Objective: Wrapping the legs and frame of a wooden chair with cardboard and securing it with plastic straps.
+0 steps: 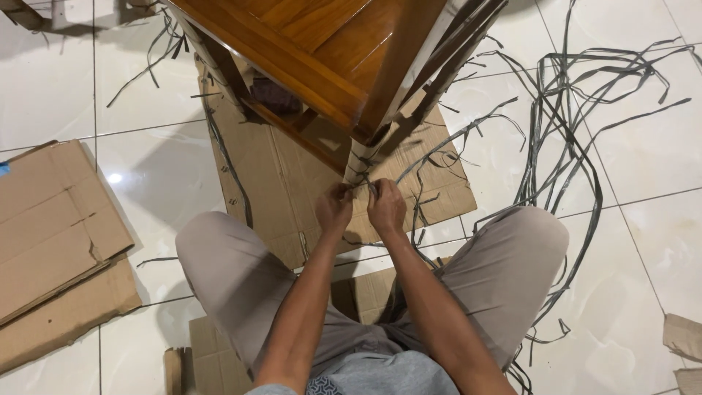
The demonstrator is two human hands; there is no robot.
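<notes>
A polished brown wooden table (307,44) stands on flattened cardboard (270,183). Its near leg (363,157) is wrapped in pale cardboard and bound with a dark plastic strap. My left hand (334,208) and my right hand (385,207) are side by side at the foot of that leg, fingers pinched on the strap (363,186) where it crosses the wrapping. I sit on the floor with my knees spread on either side of the leg.
Many loose dark plastic straps (570,110) lie tangled on the white tiled floor to the right and behind the table. More flattened cardboard sheets (51,234) lie at the left, with scraps at the lower right (684,340).
</notes>
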